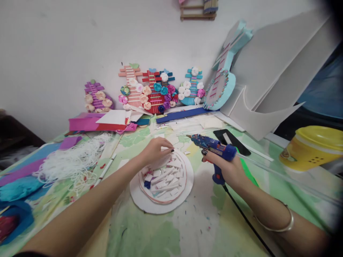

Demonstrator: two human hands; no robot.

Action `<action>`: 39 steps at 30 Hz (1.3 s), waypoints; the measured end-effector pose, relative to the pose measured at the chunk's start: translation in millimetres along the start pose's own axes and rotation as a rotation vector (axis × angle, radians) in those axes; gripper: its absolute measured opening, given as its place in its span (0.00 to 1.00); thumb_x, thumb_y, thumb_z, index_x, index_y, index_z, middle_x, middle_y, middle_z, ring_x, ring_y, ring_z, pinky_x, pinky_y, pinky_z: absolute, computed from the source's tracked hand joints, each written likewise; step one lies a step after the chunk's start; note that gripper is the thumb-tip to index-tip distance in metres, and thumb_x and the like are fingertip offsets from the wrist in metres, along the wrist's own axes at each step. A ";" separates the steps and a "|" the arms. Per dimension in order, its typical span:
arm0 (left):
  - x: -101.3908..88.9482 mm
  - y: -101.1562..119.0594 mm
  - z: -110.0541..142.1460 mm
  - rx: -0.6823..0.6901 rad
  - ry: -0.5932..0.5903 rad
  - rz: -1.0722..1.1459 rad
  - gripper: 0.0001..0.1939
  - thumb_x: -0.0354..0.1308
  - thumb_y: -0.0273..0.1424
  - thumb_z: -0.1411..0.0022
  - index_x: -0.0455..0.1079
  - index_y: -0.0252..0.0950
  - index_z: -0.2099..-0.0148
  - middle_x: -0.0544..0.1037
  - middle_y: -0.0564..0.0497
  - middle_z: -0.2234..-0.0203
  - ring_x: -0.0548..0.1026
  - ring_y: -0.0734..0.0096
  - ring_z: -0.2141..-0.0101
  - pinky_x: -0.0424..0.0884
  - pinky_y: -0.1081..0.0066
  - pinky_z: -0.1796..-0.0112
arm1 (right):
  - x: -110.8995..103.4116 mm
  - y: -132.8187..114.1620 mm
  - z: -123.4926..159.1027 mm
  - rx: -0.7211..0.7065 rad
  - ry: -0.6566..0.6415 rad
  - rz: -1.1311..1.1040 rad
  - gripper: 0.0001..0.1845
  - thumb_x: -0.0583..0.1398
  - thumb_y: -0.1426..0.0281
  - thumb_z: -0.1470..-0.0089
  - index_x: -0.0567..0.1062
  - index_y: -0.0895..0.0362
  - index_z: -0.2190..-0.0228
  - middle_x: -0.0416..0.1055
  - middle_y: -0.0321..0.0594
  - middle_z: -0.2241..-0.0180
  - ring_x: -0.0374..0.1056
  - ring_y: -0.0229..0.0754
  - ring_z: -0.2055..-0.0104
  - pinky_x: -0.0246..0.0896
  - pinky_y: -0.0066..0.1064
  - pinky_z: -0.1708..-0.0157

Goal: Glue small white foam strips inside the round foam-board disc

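Observation:
A white cardboard disc (187,185) lies on the table, with a pink outlined round on it that is filled with small white scraps (167,180) and a dark blue bit (147,184). At the far edge of the round is my left hand (157,151), its fingers bent and brought together; anything between the fingertips is too small to make out. Right of the disc, my right hand (230,166) grips a blue hot glue gun (211,144) with its nozzle pointing left. A clear glue stick (262,164) sticks out of its rear, and a black cord (241,210) runs down from the handle.
Tangled white string (72,160) and a white marker pen (107,167) lie left. Flower-trimmed small guitars (155,92) lean on the wall; a large light-blue guitar (225,78) and white boards (273,75) stand right, behind a yellow tub (313,150) and a black phone-like slab (241,146).

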State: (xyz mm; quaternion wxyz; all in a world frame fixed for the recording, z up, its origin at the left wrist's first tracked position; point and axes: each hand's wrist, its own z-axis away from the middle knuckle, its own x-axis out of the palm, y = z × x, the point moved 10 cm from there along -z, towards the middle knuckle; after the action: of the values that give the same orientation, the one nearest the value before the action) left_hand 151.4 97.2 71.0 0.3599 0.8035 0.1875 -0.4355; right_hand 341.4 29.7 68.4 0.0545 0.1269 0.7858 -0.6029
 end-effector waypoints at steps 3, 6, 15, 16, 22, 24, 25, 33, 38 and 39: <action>24.4 2.5 -31.3 -0.054 -0.088 -0.018 0.09 0.57 0.29 0.47 0.77 0.35 0.65 0.79 0.46 0.67 0.75 0.67 0.65 0.66 0.70 0.60 | -6.3 5.0 -5.3 0.036 0.039 -0.081 0.16 0.61 0.58 0.55 0.73 0.60 0.80 0.63 0.34 0.85 0.55 0.32 0.85 0.50 0.25 0.88; 50.8 7.5 -54.1 -0.078 -0.191 -0.051 0.05 0.60 0.29 0.53 0.77 0.34 0.72 0.79 0.48 0.74 0.74 0.68 0.71 0.66 0.71 0.66 | -9.6 2.6 -8.3 0.038 0.063 -0.118 0.15 0.61 0.60 0.56 0.72 0.60 0.81 0.61 0.33 0.86 0.54 0.31 0.87 0.50 0.25 0.89; 65.2 -2.2 -66.5 -0.170 -0.219 0.076 0.04 0.61 0.23 0.62 0.75 0.33 0.78 0.77 0.51 0.83 0.73 0.69 0.77 0.65 0.74 0.74 | -9.7 1.3 -6.4 0.070 0.063 -0.150 0.14 0.62 0.61 0.57 0.73 0.60 0.79 0.64 0.34 0.85 0.55 0.32 0.87 0.50 0.25 0.91; 57.7 -6.8 -64.9 -0.189 -0.183 0.090 0.05 0.60 0.25 0.60 0.76 0.33 0.76 0.78 0.50 0.81 0.74 0.69 0.76 0.66 0.74 0.73 | -10.1 1.9 -6.4 0.071 0.065 -0.156 0.14 0.62 0.60 0.57 0.73 0.60 0.79 0.65 0.35 0.84 0.57 0.33 0.86 0.49 0.24 0.91; -1.0 -32.2 -20.3 -0.359 0.138 0.596 0.11 0.64 0.31 0.56 0.75 0.31 0.68 0.79 0.46 0.74 0.76 0.68 0.72 0.70 0.71 0.69 | -5.3 -0.9 -8.0 -0.009 -0.002 -0.101 0.14 0.62 0.61 0.56 0.74 0.59 0.80 0.70 0.40 0.78 0.68 0.42 0.72 0.64 0.29 0.76; -12.4 -31.1 6.5 -0.388 0.194 0.717 0.11 0.66 0.31 0.57 0.74 0.31 0.69 0.79 0.47 0.74 0.76 0.68 0.72 0.71 0.71 0.69 | 2.0 -0.7 -6.1 -0.016 -0.061 -0.095 0.13 0.61 0.61 0.55 0.75 0.58 0.80 0.71 0.40 0.76 0.69 0.44 0.68 0.65 0.31 0.69; -15.8 -28.3 20.0 -0.392 0.204 0.743 0.10 0.66 0.31 0.56 0.74 0.31 0.69 0.79 0.46 0.73 0.76 0.68 0.71 0.71 0.71 0.69 | 6.9 -0.3 -4.2 -0.007 -0.097 -0.107 0.12 0.61 0.62 0.54 0.75 0.58 0.79 0.72 0.40 0.75 0.69 0.44 0.67 0.66 0.32 0.68; -26.7 -5.6 88.5 -0.350 0.345 0.783 0.05 0.65 0.27 0.53 0.74 0.33 0.71 0.79 0.45 0.68 0.76 0.67 0.68 0.73 0.73 0.71 | 49.3 -13.4 28.0 0.051 -0.394 -0.198 0.14 0.62 0.59 0.56 0.73 0.57 0.81 0.69 0.38 0.78 0.65 0.41 0.72 0.64 0.32 0.70; -22.8 12.3 84.5 -0.265 0.303 0.796 0.03 0.64 0.25 0.54 0.74 0.32 0.73 0.78 0.43 0.69 0.76 0.63 0.65 0.75 0.68 0.66 | 52.0 -8.3 35.1 0.090 -0.422 -0.154 0.14 0.63 0.59 0.57 0.72 0.58 0.81 0.66 0.36 0.80 0.63 0.39 0.75 0.60 0.30 0.75; -21.9 13.4 84.0 -0.265 0.299 0.790 0.03 0.64 0.25 0.54 0.74 0.32 0.73 0.78 0.43 0.69 0.76 0.63 0.65 0.75 0.68 0.66 | 51.8 -6.5 35.6 0.095 -0.430 -0.137 0.14 0.63 0.59 0.57 0.71 0.58 0.81 0.66 0.36 0.81 0.63 0.38 0.75 0.59 0.29 0.76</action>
State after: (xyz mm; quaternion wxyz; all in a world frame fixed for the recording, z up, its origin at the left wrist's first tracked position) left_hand 100.1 26.2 64.5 0.5677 0.8145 -0.0298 -0.1154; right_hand 287.4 0.9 52.6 0.1737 -0.0555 0.7337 -0.6545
